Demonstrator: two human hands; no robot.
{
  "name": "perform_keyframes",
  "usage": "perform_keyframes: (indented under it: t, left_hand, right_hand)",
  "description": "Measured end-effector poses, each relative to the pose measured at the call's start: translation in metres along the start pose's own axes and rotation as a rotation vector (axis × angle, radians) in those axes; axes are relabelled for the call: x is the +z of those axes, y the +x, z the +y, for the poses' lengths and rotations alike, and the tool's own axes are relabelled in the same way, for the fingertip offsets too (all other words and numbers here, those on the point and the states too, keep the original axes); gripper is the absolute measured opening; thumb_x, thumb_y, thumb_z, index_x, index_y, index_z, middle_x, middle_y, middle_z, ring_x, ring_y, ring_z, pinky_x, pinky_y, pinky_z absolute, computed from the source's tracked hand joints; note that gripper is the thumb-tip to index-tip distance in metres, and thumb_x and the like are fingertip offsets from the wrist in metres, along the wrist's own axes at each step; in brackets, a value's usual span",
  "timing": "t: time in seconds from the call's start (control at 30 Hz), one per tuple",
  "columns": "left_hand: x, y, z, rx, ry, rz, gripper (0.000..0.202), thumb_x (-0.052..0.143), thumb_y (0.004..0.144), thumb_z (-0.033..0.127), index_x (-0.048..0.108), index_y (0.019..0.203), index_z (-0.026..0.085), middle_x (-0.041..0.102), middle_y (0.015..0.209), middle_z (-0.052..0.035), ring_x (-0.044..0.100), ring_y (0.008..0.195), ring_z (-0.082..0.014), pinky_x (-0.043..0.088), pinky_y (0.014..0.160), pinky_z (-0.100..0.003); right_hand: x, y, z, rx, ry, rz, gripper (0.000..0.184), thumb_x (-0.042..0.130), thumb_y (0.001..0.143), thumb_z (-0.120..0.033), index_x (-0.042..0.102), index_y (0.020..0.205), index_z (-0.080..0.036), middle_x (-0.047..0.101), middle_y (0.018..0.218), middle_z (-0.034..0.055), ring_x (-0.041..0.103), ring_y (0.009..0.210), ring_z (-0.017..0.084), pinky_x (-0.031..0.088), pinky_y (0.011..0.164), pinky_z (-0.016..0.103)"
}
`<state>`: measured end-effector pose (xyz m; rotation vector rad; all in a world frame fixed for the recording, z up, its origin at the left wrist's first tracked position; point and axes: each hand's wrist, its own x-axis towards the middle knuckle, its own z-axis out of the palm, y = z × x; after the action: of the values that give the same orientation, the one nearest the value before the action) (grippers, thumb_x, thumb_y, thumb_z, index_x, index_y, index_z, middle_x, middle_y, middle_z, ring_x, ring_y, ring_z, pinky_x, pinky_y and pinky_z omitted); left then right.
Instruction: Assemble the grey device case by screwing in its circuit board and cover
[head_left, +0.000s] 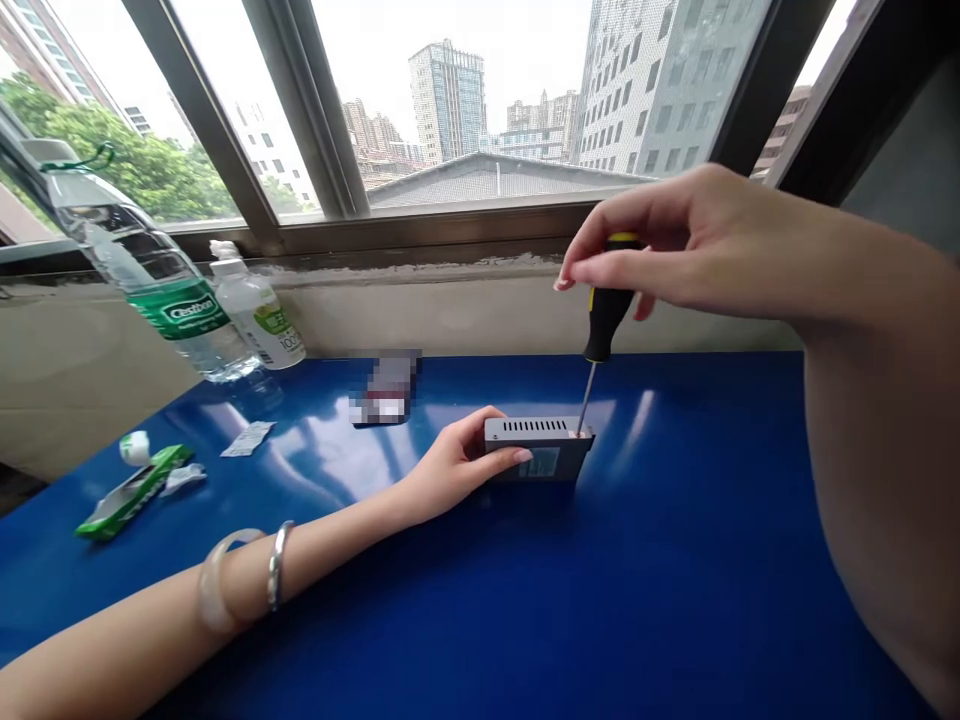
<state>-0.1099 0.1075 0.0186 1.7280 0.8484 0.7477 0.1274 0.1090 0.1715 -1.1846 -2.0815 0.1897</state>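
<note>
A small grey metal box (551, 460) with a row of vent slots stands on its edge on the blue table (600, 600). My left hand (457, 462) grips its left end, thumb across the front. My right hand (675, 245) is closed round the top of a screwdriver (606, 320) with a black and yellow handle. The screwdriver stands nearly upright, its tip touching the box's top right corner.
A large water bottle (161, 290) and a small white bottle (259, 315) stand at the back left by the window sill. A green packet (131, 492) and paper scraps (247, 438) lie at the left. A blurred flat item (386, 390) lies behind the box.
</note>
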Motion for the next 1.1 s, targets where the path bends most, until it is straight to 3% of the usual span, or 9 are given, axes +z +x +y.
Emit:
perform_keyframes:
  t: [0.13,0.2,0.3,0.43,0.53,0.7,0.8,0.97,1.1]
  left_hand:
    - [0.000,0.000,0.001,-0.008,0.000,0.006,0.025,0.066,0.082,0.036,0.054,0.092,0.016,0.057,0.083,0.0009,0.056,0.073,-0.0110,0.047,0.067,-0.021]
    - [0.001,-0.001,0.002,-0.008,0.006,0.013,0.025,0.066,0.081,0.036,0.054,0.092,0.016,0.057,0.083,0.0010,0.056,0.073,-0.0109,0.047,0.067,-0.021]
    - [0.001,-0.001,0.003,-0.009,0.016,0.014,0.025,0.066,0.081,0.036,0.054,0.091,0.016,0.056,0.082,0.0014,0.055,0.072,-0.0106,0.046,0.066,-0.021]
    - [0.000,0.000,0.004,-0.027,0.028,0.006,0.026,0.065,0.082,0.036,0.054,0.093,0.016,0.056,0.085,0.0005,0.055,0.075,-0.0114,0.046,0.068,-0.022]
    - [-0.001,0.000,0.003,-0.028,0.036,0.005,0.026,0.065,0.082,0.036,0.053,0.093,0.016,0.056,0.085,0.0004,0.054,0.075,-0.0114,0.045,0.067,-0.021]
    - [-0.001,-0.001,0.002,-0.021,0.046,0.005,0.026,0.065,0.082,0.036,0.053,0.093,0.016,0.055,0.084,0.0008,0.053,0.074,-0.0112,0.044,0.066,-0.021]
    - [-0.001,-0.001,0.002,-0.020,0.048,0.005,0.026,0.065,0.082,0.036,0.053,0.093,0.016,0.055,0.085,0.0009,0.053,0.075,-0.0112,0.045,0.067,-0.021]
    - [-0.001,-0.001,0.001,-0.019,0.045,0.000,0.026,0.064,0.083,0.036,0.052,0.094,0.017,0.055,0.086,0.0007,0.053,0.077,-0.0114,0.045,0.068,-0.021]
    - [-0.001,-0.001,0.000,-0.017,0.058,0.001,0.025,0.064,0.083,0.037,0.052,0.094,0.017,0.054,0.085,0.0012,0.053,0.075,-0.0110,0.044,0.067,-0.021]
  right_hand:
    - [0.006,0.000,-0.008,-0.056,-0.192,0.030,0.040,0.047,0.089,-0.054,0.067,0.079,-0.020,0.046,0.049,-0.0039,0.035,0.040,0.002,0.027,0.039,0.015]
    - [0.001,0.001,-0.004,-0.093,-0.206,-0.033,0.030,0.048,0.091,-0.048,0.063,0.104,-0.026,0.063,0.078,-0.0010,0.052,0.056,0.006,0.038,0.046,0.016]
    - [-0.009,0.001,0.002,-0.140,-0.188,-0.202,0.032,0.045,0.091,-0.043,0.053,0.122,-0.039,0.062,0.114,-0.0031,0.063,0.090,0.015,0.051,0.061,0.023]
    - [-0.007,-0.001,-0.007,-0.019,-0.116,-0.129,0.030,0.045,0.090,-0.045,0.069,0.088,-0.028,0.068,0.083,0.0008,0.061,0.061,0.013,0.046,0.047,0.023]
    - [-0.001,-0.001,-0.013,0.012,-0.198,-0.017,0.038,0.049,0.087,-0.052,0.068,0.080,-0.020,0.051,0.050,-0.0010,0.037,0.037,0.006,0.030,0.037,0.023]
    - [-0.014,-0.005,-0.003,-0.046,-0.201,-0.183,0.036,0.058,0.084,-0.046,0.055,0.119,-0.039,0.065,0.097,-0.0015,0.055,0.060,0.010,0.043,0.047,0.023]
    - [-0.016,-0.006,-0.003,-0.044,-0.193,-0.281,0.028,0.055,0.086,-0.044,0.061,0.113,-0.039,0.064,0.078,-0.0018,0.043,0.042,0.007,0.031,0.035,0.022]
    - [-0.001,-0.003,-0.015,-0.062,-0.083,-0.010,0.029,0.053,0.087,-0.046,0.069,0.085,-0.021,0.064,0.065,0.0014,0.051,0.050,0.009,0.044,0.052,0.025]
    - [-0.006,-0.003,-0.011,-0.055,-0.106,-0.174,0.036,0.055,0.086,-0.043,0.055,0.121,-0.036,0.066,0.101,0.0002,0.059,0.070,0.012,0.046,0.053,0.022]
